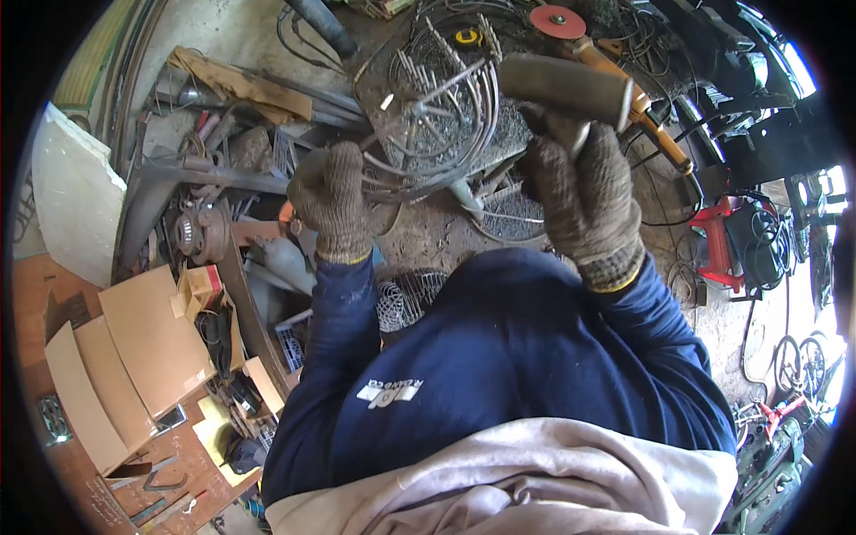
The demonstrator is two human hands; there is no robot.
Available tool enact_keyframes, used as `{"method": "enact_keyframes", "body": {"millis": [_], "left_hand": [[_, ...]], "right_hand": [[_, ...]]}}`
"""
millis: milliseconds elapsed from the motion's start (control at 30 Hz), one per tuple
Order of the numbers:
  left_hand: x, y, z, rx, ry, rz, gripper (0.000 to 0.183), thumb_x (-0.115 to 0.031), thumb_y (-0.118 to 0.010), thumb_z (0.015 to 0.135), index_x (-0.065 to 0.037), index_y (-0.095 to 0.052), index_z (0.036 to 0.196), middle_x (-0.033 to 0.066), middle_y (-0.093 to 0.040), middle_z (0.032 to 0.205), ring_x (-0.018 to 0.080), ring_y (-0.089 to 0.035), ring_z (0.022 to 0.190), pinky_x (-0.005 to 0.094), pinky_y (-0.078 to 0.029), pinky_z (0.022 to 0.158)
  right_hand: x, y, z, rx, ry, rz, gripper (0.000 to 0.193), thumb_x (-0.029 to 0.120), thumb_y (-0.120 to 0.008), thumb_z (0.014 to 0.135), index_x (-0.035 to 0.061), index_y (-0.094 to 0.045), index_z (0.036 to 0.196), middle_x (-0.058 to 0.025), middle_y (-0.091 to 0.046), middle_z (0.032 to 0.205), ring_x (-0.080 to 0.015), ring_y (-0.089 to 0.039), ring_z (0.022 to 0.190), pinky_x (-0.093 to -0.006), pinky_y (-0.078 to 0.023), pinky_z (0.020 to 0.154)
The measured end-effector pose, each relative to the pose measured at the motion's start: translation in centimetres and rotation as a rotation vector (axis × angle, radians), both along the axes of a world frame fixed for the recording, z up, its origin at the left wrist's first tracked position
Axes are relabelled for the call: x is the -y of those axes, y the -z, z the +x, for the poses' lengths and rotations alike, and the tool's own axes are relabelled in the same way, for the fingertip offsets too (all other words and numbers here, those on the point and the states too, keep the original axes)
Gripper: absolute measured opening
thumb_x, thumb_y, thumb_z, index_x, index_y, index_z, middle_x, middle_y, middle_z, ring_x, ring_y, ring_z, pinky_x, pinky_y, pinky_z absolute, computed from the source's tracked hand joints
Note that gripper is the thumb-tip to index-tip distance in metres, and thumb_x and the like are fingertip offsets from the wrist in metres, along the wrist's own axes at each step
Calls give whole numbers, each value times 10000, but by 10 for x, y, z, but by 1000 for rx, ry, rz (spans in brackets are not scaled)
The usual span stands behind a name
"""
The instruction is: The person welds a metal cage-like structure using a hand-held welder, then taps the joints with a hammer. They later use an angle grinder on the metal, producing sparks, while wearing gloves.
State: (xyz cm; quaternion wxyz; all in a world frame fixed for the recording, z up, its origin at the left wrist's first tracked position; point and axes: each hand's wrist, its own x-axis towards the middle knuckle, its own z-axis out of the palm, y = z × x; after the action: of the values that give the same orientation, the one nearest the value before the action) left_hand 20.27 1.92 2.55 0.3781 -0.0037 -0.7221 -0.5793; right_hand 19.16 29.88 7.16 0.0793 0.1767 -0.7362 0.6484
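Note:
A knit work glove covers each hand. My right hand [584, 192] is closed round the handle of a hammer [566, 89]. The hammer's thick, dark head is raised at the right of a round cage of bent metal rods [486, 111]. My left hand [334, 192] is closed at the cage's left edge, gripping a rod there; the glove hides the exact contact. The cage lies tilted on a worn, dark worktable [517, 152], its curved bars towards me and several straight rod ends sticking up at the back. A small white piece [386, 102] lies on the table at its left.
An angle grinder [629, 89] with a red disc lies at the table's far right, near a yellow tape measure [468, 37]. Scrap metal and a wood plank [241, 85] crowd the left. Cardboard boxes [156, 343] stand lower left; a red-framed machine [718, 241] stands at right.

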Motion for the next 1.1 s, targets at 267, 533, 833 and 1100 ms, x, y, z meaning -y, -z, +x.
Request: {"method": "enact_keyframes", "body": {"millis": [267, 533, 833, 1100], "left_hand": [[-8, -23, -6, 97, -22, 192, 305, -315, -695, 919, -28, -683, 814, 11, -673, 754, 97, -588, 658, 276, -460, 576], [-6, -11, -2, -67, -1, 40, 163, -144, -809, 832, -23, -713, 884, 43, -707, 837, 108, -642, 731, 254, -519, 655], [3, -9, 7, 45, -54, -249, 264, -217, -750, 876, 12, -692, 994, 83, -708, 917, 154, -653, 815, 306, -521, 721], [-1, -13, 2, 5, -98, -54, 205, -149, -827, 805, -4, -683, 788, 67, -701, 785, 132, -642, 688, 271, -498, 591]], "right_hand": [[-13, 23, 12, 231, -15, -193, 419, 233, -574, 1004, 24, -474, 1353, -58, -652, 1044, -103, -622, 828, -239, -511, 665], [-17, 1, 21, 38, 42, -6, 461, 248, -579, 1002, -1, -455, 1369, -91, -652, 1016, -111, -621, 825, -277, -526, 690], [-2, -8, 7, -100, 28, 90, 368, 182, -650, 934, -24, -519, 1208, -203, -665, 923, -376, -693, 800, -439, -558, 692], [-2, 8, 1, 54, -38, 287, 406, 161, -651, 930, -19, -480, 1253, -188, -680, 971, -317, -711, 830, -379, -576, 684]]}}
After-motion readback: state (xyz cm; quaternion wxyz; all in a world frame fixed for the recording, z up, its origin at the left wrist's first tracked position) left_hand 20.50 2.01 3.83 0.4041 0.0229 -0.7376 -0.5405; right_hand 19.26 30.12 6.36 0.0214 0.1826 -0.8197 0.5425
